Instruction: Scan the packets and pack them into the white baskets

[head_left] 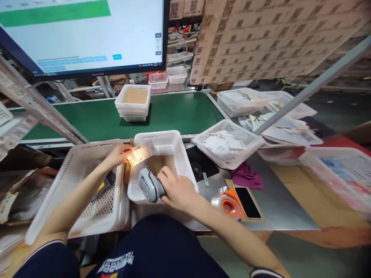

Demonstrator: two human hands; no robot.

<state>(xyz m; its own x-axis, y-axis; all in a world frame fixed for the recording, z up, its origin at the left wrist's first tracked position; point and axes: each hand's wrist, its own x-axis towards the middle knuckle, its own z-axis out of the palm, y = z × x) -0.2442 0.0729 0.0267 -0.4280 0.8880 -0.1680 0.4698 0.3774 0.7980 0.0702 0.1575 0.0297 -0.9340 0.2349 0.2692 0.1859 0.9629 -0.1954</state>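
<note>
My left hand (118, 155) pinches a small clear packet (142, 153) with a label, which glows yellow-white under a light. My right hand (177, 188) is wrapped round the grey handle of a barcode scanner (150, 184), its head facing up and left near the packet. Both are above a white plastic basket (185, 162) that has brown cardboard at its bottom. To the left, beneath my left forearm, stands a larger white basket (72, 162) with a dark item with a yellow patch (102, 187) inside.
A monitor (87, 38) hangs at upper left. Behind the baskets runs a green conveyor belt (185, 112) bearing stacked white baskets (133, 110). A basket of papers (223, 146), a purple cloth (247, 175), a tape dispenser (232, 204) and a phone (247, 202) lie to the right. A metal post (313, 85) slants across.
</note>
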